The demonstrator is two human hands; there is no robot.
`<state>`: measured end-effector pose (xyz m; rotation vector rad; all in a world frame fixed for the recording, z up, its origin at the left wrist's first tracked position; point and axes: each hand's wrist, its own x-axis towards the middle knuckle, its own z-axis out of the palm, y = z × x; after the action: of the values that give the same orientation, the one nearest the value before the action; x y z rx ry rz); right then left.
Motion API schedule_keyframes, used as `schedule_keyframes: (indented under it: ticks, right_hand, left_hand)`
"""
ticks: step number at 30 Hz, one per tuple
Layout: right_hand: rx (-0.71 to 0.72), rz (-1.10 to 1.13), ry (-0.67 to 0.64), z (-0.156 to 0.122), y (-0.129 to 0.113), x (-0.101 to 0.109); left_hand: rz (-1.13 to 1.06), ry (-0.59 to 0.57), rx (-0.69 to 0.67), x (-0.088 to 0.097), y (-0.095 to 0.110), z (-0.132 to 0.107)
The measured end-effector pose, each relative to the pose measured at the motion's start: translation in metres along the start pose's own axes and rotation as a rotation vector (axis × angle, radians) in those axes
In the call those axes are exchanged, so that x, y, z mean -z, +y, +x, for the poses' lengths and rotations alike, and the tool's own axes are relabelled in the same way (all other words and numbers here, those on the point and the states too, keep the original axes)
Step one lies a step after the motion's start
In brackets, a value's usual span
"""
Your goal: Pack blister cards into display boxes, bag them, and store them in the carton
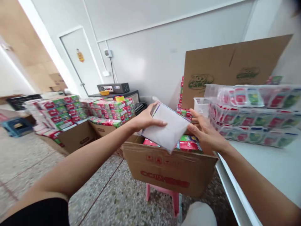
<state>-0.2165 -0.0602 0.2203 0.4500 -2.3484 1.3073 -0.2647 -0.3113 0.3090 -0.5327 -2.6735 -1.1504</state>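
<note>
My left hand (145, 120) grips a flat white packet (168, 128) at its upper left edge, thumb lying across its face. My right hand (205, 132) curls round the packet's right side from beneath. I hold the packet tilted over an open brown cardboard box (164, 171) that rests on a pink stool (162, 194). Inside the box lie red and green packs (189, 144), partly hidden by the packet.
A white table (270, 169) on the right carries stacked clear trays of red and green items (254, 116) and a small white container (201, 106). A raised cardboard flap (230, 66) stands behind. Stacks of red-green boxes (70, 111) sit on cartons at left. A blue crate (15, 125) is on the floor.
</note>
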Motion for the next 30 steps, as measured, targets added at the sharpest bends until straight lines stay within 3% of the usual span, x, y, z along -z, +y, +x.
schedule_keyframes:
  ticks: [3,6,10,14,20,23,26,30]
  right_hand:
    - [-0.019,-0.181,-0.008,0.000,0.035,-0.024]
    - [0.007,-0.328,-0.047,-0.020,0.063,-0.044]
    - [0.019,-0.444,-0.178,-0.038,0.069,-0.057]
    - [-0.039,-0.548,-0.318,-0.041,0.060,-0.057]
    - [-0.052,-0.651,-0.369,-0.040,0.056,-0.056]
    - [-0.061,-0.669,-0.381,-0.041,0.056,-0.059]
    - [-0.072,-0.673,-0.390,-0.042,0.054,-0.059]
    - [-0.057,-0.642,-0.542,-0.028,0.050,-0.045]
  left_hand:
    - [0.391,0.000,0.106,0.007,-0.040,0.038]
    - [0.752,0.032,0.296,-0.008,-0.082,0.065]
    - [0.861,0.041,0.416,-0.040,-0.126,0.082]
    - [0.912,0.013,0.542,-0.066,-0.153,0.093]
    - [0.974,-0.018,0.658,-0.072,-0.166,0.115]
    - [1.004,-0.036,0.643,-0.074,-0.165,0.123]
    - [1.038,-0.052,0.614,-0.089,-0.162,0.124]
    - [1.049,-0.070,0.585,-0.098,-0.156,0.125]
